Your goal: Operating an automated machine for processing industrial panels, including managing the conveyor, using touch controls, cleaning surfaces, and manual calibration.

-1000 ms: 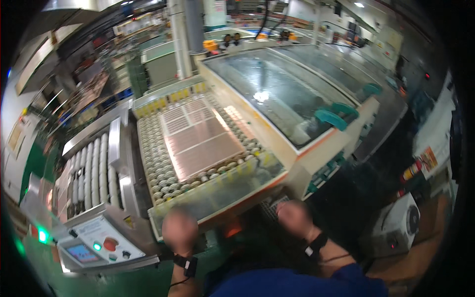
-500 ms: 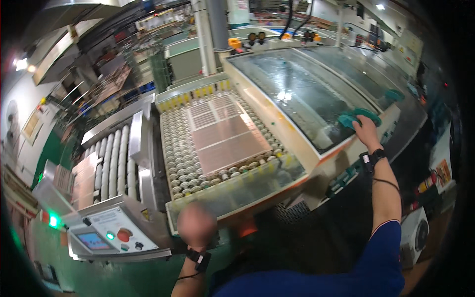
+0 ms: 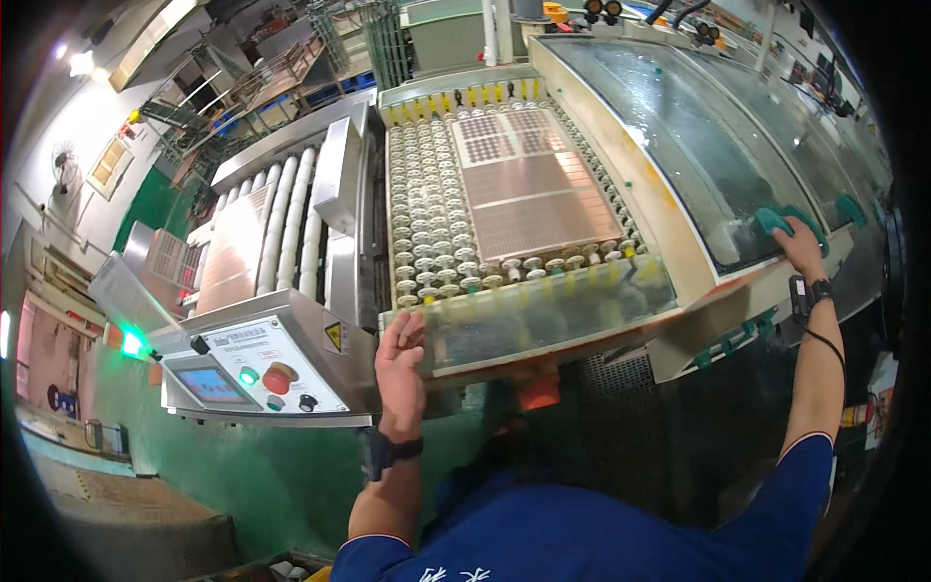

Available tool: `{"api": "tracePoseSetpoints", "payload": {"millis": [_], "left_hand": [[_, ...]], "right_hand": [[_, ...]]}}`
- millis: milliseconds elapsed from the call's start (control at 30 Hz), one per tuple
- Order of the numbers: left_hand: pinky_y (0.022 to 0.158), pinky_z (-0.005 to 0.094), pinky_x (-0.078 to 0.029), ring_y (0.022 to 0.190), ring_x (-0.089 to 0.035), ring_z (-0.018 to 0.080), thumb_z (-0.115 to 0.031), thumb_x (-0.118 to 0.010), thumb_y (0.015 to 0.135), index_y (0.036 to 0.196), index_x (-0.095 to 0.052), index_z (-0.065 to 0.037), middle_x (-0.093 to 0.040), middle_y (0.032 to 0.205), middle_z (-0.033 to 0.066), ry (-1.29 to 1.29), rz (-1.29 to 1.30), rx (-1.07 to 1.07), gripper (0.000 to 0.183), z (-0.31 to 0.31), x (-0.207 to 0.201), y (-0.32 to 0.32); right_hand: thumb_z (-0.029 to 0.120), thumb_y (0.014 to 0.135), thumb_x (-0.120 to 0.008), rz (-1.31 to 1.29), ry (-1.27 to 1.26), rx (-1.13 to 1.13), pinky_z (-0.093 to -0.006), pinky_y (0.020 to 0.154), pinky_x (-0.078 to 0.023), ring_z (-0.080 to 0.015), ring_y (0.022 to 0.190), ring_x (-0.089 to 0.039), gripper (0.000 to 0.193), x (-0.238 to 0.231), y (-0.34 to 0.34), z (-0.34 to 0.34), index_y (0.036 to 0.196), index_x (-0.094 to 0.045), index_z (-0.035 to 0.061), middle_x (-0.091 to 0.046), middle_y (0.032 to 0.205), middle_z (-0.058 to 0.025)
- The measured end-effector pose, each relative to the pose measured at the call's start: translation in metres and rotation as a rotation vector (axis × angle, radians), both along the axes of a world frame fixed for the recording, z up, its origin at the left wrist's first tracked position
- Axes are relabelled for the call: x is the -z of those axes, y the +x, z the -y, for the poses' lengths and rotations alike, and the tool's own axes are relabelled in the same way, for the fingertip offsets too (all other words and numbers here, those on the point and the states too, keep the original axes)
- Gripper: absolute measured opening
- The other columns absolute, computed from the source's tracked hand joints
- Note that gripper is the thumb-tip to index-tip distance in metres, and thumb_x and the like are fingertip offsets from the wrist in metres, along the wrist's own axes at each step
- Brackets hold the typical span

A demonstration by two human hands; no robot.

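At the right, my right hand is closed on a green handle at the near edge of the glass lid over a wet machine bath. My left hand is held up by the near left corner of the roller conveyor, palm showing and fingers loosely bent, with nothing seen in it. Whether it touches the corner, I cannot tell. A copper-coloured panel with patterned patches at its far end lies flat on the conveyor's small wheels.
A steel roller unit at the left carries another copper panel. Its control box has a screen, a red knob and a lit green button. A second green handle sits farther right. Green floor lies below.
The view has swung, so the machines sit lower and farther right. My left hand, blurred before, is now sharp at the conveyor's corner. My right hand stays on the green handle.
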State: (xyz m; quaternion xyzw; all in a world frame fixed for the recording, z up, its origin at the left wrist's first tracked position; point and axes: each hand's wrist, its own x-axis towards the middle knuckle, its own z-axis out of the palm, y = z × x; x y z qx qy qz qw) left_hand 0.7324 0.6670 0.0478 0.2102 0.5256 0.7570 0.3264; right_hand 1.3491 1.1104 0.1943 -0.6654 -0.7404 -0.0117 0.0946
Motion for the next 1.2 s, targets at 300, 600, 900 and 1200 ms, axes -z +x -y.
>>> {"api": "tracePoseSetpoints", "payload": {"millis": [300, 600, 900, 1200], "left_hand": [[0.112, 0.0435, -0.047, 0.13, -0.061, 0.0301, 0.003, -0.049, 0.095, 0.143, -0.055, 0.004, -0.065, 0.139, 0.0172, 0.21, 0.466, 0.007, 0.049, 0.014, 0.002, -0.007], [0.093, 0.0466, -0.051, 0.103, -0.066, 0.0393, -0.012, -0.07, 0.096, 0.102, -0.068, -0.001, -0.071, 0.104, 0.0185, -0.314, -1.062, -0.202, 0.013, -0.022, 0.004, 0.014], [0.095, 0.049, -0.05, 0.107, -0.064, 0.0408, -0.021, -0.075, 0.089, 0.111, -0.067, -0.002, -0.07, 0.112, 0.0183, -0.422, -1.287, -0.247, 0.03, -0.036, 0.0, 0.024], [0.101, 0.0488, -0.048, 0.114, -0.063, 0.0383, -0.022, -0.073, 0.087, 0.117, -0.069, -0.002, -0.069, 0.119, 0.0162, -0.509, -1.353, -0.217, 0.037, -0.035, -0.001, 0.03]], "right_hand": [[0.041, 0.095, -0.067, -0.011, 0.037, -0.015, -0.0464, 0.114, -0.043, -0.0427, 0.136, -0.056, 0.065, 0.009, -0.002, -0.008, 0.142, -0.06, -0.0022, -0.061, 0.144, -0.0257], [0.04, 0.092, -0.068, 0.014, 0.108, 0.008, -0.0478, 0.108, -0.046, -0.0444, 0.13, -0.059, 0.061, 0.018, 0.001, -0.01, 0.139, -0.062, 0.0003, -0.065, 0.138, -0.0262], [0.041, 0.09, -0.067, 0.005, 0.104, -0.03, -0.0499, 0.1, -0.05, -0.0451, 0.119, -0.064, 0.056, 0.009, -0.013, 0.004, 0.131, -0.067, 0.0029, -0.07, 0.127, -0.0253], [0.041, 0.089, -0.067, 0.046, 0.094, 0.022, -0.0511, 0.101, -0.05, -0.0446, 0.119, -0.064, 0.056, 0.001, -0.02, 0.013, 0.132, -0.067, 0.0044, -0.069, 0.129, -0.024]]}}
